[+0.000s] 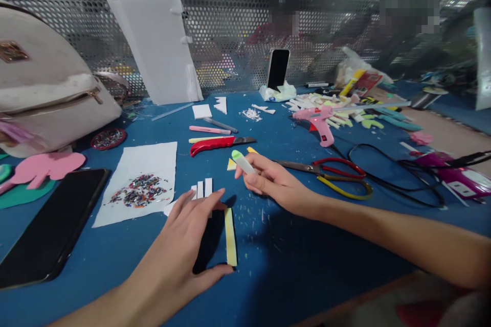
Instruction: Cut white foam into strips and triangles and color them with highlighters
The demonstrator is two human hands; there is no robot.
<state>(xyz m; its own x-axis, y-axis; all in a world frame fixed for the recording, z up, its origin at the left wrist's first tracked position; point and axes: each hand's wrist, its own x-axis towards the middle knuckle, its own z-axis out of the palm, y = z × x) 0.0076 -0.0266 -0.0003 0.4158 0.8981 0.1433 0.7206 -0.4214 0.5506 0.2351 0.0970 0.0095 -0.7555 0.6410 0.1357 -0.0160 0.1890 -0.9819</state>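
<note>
My left hand point(192, 235) spans a pale yellow strip point(230, 237), its thumb at the strip's lower end and a finger near the upper end. Under and beyond its fingers lie several small white strips point(200, 190). My right hand point(270, 181) is closed on a short white piece with a light green rounded end point(243, 162), held just above the blue table point(307, 255). Right beside that hand are scissors point(341, 171) with red and yellow handles. A red-handled knife point(215, 145) rests farther back. Tiny shavings are scattered between my hands.
On the left are a black phone point(53, 225), a white sheet point(163, 158) with glittery bits, and a pale backpack point(49, 76). A pink glue gun point(322, 121), foam scraps point(312, 102) and a dark cable point(399, 191) lie at the right. Another phone point(279, 67) stands at the back.
</note>
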